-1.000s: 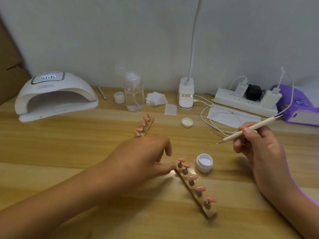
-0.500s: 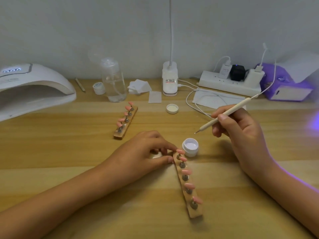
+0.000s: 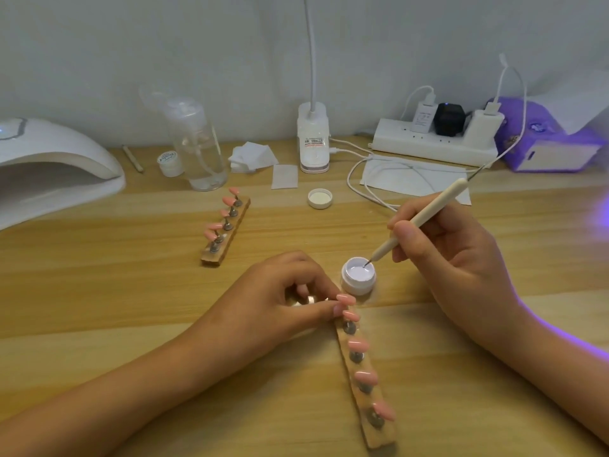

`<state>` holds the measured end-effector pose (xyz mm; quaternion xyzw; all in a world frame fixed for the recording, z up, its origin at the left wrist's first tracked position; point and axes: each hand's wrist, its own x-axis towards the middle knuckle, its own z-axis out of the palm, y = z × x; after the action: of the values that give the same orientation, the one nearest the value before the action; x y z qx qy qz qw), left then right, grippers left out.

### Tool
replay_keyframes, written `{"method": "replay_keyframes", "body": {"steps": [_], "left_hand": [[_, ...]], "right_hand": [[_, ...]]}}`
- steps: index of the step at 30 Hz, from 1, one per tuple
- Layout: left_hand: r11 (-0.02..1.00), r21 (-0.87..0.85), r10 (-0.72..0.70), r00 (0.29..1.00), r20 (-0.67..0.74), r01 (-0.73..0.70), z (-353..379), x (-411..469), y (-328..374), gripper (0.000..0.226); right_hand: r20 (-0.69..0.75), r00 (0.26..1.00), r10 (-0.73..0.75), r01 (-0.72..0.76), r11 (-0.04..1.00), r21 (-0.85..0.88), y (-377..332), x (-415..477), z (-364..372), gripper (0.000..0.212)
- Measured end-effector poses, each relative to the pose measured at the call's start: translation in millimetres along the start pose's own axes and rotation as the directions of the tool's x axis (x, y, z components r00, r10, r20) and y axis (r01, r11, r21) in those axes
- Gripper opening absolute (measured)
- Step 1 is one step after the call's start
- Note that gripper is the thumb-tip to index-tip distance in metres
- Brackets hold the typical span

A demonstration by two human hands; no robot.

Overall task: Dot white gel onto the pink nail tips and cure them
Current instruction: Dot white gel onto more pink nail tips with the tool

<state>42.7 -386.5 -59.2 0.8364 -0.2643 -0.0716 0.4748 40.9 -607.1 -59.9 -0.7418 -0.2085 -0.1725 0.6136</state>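
wall (image 3: 131, 44): plain pale grey | table (image 3: 99, 291): light wood planks | purple glow (image 3: 602, 219): right edge

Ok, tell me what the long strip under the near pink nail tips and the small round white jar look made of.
Long tan strip: apparently unfinished wood, matt, with visible grain and a rough end.
Small round white jar: probably plastic, opaque and smooth with a faint sheen; glass cannot be ruled out.

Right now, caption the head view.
Right hand dips cream dotting pen into white gel jar; left hand holds wooden nail-tip strip.
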Motion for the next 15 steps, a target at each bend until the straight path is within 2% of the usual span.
{"method": "replay_keyframes", "body": {"steps": [4, 7, 10, 11, 15], "left_hand": [[0.996, -0.069, -0.048, 0.999, 0.007, 0.049, -1, 1, 4, 0.007], [0.984, -0.172, -0.059, 0.996, -0.072, 0.046, 0, -1, 6, 0.007], [0.869, -0.495, -0.13, 0.972, -0.194, 0.017, 1, -6, 11, 0.01], [0.835, -0.55, -0.14, 0.968, -0.21, 0.002, 1, -6, 11, 0.01], [0.803, -0.596, -0.183, 0.963, -0.2, 0.029, 0, -4, 7, 0.011]], "right_hand": [[0.016, 0.999, -0.048, 0.049, 0.997, -0.063, 1, -1, 1, 0.007], [0.01, 0.999, -0.044, 0.044, 0.997, -0.057, 2, 0, 0, 0.005], [0.032, 0.998, -0.05, 0.053, 0.994, -0.093, 3, 0, 0, 0.005], [0.047, 0.998, -0.05, 0.055, 0.993, -0.106, 3, 0, 1, 0.005], [0.1, 0.994, -0.038, 0.054, 0.985, -0.167, 4, 0, 1, 0.009]]}}
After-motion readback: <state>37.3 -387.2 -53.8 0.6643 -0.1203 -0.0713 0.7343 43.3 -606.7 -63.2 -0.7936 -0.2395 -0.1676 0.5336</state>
